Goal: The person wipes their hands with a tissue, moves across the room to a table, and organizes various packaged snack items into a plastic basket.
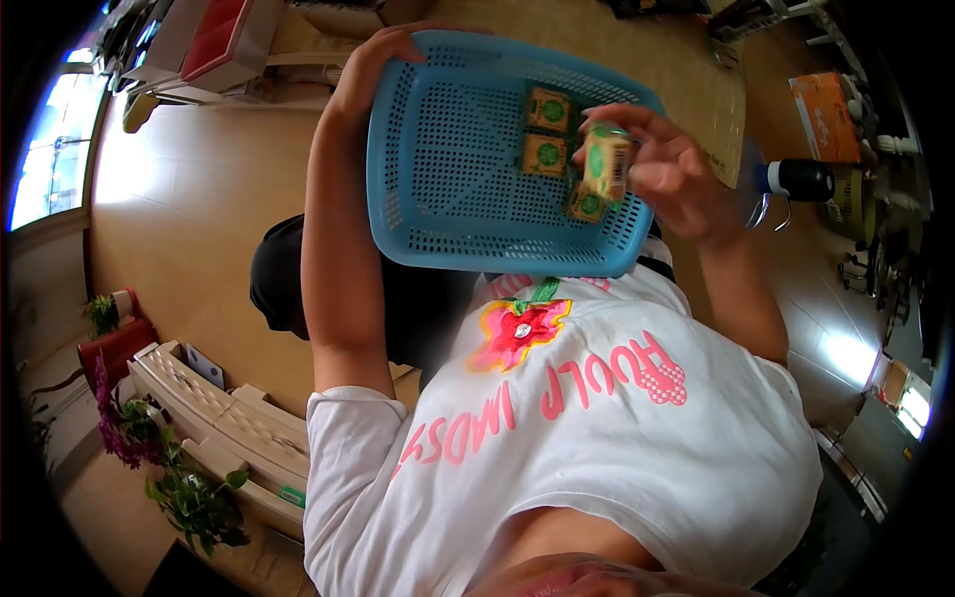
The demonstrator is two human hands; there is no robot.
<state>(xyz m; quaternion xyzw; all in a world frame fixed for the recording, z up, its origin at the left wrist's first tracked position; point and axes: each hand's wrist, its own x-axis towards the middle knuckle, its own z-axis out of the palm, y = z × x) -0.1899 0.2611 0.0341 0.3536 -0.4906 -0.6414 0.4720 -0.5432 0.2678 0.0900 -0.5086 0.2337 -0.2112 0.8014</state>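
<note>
A light blue perforated plastic basket [448, 159] is held above my lap, tilted toward me. My left hand [380, 62] is closed on its upper left rim, with some fingers hidden behind it. Between the fingers of my right hand [681, 169] is a small yellow packet [606, 164] with a green label and a barcode, slightly blurred, over the right side of the basket. Several similar packets lie in the basket near it: an upper packet [548, 108], a middle packet [545, 155], and a lower packet [585, 205] partly covered by the held one.
A wooden table top [696, 85] lies beyond the basket. To the right are a dark-capped bottle [801, 180] and an orange box [824, 117]. A cream slatted bench-like piece [224, 413] and a green potted plant [204, 502] stand at lower left.
</note>
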